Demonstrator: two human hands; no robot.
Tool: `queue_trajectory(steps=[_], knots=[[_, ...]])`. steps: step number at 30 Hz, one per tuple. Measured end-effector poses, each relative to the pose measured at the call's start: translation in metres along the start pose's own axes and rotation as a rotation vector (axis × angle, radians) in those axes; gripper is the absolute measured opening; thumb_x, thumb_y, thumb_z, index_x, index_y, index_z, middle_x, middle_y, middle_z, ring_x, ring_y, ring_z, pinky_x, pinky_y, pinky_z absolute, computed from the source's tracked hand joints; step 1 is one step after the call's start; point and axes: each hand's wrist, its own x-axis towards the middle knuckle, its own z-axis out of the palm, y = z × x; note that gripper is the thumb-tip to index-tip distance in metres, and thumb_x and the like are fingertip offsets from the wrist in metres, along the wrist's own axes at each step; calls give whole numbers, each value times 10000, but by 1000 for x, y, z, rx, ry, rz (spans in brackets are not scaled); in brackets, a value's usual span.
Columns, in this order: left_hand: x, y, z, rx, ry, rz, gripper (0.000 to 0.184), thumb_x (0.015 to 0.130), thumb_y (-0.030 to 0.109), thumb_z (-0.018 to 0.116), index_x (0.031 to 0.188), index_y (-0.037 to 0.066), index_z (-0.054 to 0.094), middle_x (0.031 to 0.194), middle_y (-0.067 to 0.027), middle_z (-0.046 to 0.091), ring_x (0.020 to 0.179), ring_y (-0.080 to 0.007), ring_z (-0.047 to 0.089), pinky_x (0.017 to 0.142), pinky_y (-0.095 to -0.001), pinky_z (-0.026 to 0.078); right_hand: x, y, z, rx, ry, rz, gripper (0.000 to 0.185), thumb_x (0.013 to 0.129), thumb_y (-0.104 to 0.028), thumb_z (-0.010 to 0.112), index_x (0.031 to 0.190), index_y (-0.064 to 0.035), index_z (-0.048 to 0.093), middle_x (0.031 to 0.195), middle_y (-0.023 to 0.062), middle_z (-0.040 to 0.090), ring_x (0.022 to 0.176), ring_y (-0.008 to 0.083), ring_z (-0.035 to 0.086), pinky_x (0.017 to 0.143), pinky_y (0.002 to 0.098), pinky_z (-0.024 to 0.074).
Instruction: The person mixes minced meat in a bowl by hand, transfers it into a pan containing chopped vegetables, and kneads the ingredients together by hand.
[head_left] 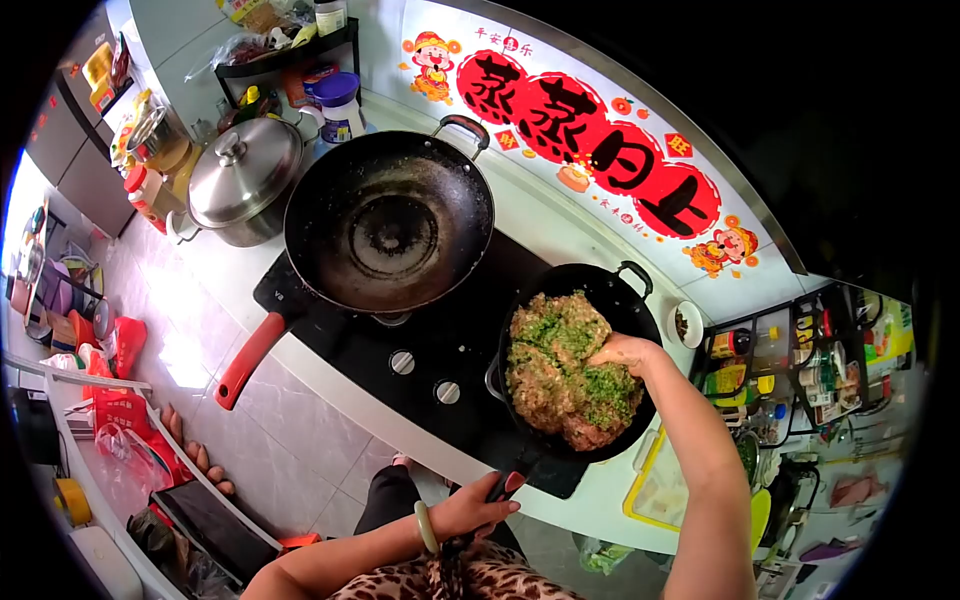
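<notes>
A black two-part pan [640, 310], with a long handle and a small loop handle, stands at the right of the stove. In it lies a heap of minced meat [545, 385] mixed with chopped greens. My right hand [625, 352] reaches in from the right, fingers bent together and pressed into the meat; the fingertips are hidden. My left hand [475, 508], a pale bangle at its wrist, is closed around the pan's dark handle [515, 470] near the stove's front edge.
A large black wok [390, 225] with a red handle [248, 360] sits on the black stove [420, 375]. Behind it are a lidded steel pot [245, 180] and a purple-lidded jar [338, 100]. A small white bowl [686, 325] and a yellow-edged board [655, 480] flank the pan.
</notes>
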Motion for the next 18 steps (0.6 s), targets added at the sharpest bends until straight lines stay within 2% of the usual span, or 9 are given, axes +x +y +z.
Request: queue_trajectory(steps=[3,4,5,8,13,15,16,17,18], knots=[[1,5,1,30,8,-9,302,858,152,565,1058,19,381,610,-34,435,405,-117,443,342,-250,336,-27,-19,11,32,-31,-114,709,681,-219,703,1293,-57,384,1198,103,505,1036,205,500,878,342,401],[1,5,1,30,15,-1,293,860,151,562,1051,21,382,610,-34,437,405,-118,443,342,-252,337,-42,-30,24,-92,79,-155,609,715,-248,681,1226,-10,450,1084,135,578,947,220,557,813,319,444],[1,6,2,31,19,7,285,861,149,559,1045,22,383,610,-34,438,405,-118,443,342,-254,337,-23,-12,27,-426,220,-253,524,750,-225,646,1211,-60,457,1018,145,607,917,273,580,797,348,445],[-1,8,2,41,25,-13,273,864,148,552,1036,20,383,620,-34,445,404,-118,439,344,-253,340,-67,-37,61,-575,409,-131,484,783,-228,592,1207,-46,448,1070,237,548,1009,343,530,842,370,434],[-4,13,5,-4,3,8,272,863,141,552,1035,15,382,614,-34,448,401,-112,432,345,-253,338,-100,-23,38,-524,285,-455,614,750,-204,653,1289,-112,375,1264,168,443,1180,259,424,976,333,332],[-3,12,5,-19,-1,17,271,864,139,551,1032,14,380,610,-34,447,400,-111,430,345,-254,336,-106,-19,22,-536,337,-402,642,763,-223,650,1315,-112,342,1319,145,388,1207,246,394,994,335,312],[-2,12,5,-33,5,18,283,858,159,565,1024,18,383,599,-22,432,394,-103,419,346,-252,332,-96,-7,12,-437,327,-362,660,783,-245,642,1335,-107,308,1342,128,359,1208,248,388,991,325,306],[-2,11,5,-50,14,19,296,853,179,578,1015,21,386,588,-11,417,388,-95,407,346,-251,328,-78,17,3,-288,310,-267,748,768,-457,611,1351,-122,284,1357,184,325,1264,287,300,1013,357,270],[-3,10,5,-62,25,19,296,853,179,578,1015,21,386,588,-11,417,388,-95,407,346,-251,328,-71,20,7,-140,304,-115,783,767,-500,589,1356,-97,268,1378,181,285,1279,286,269,1018,364,258]])
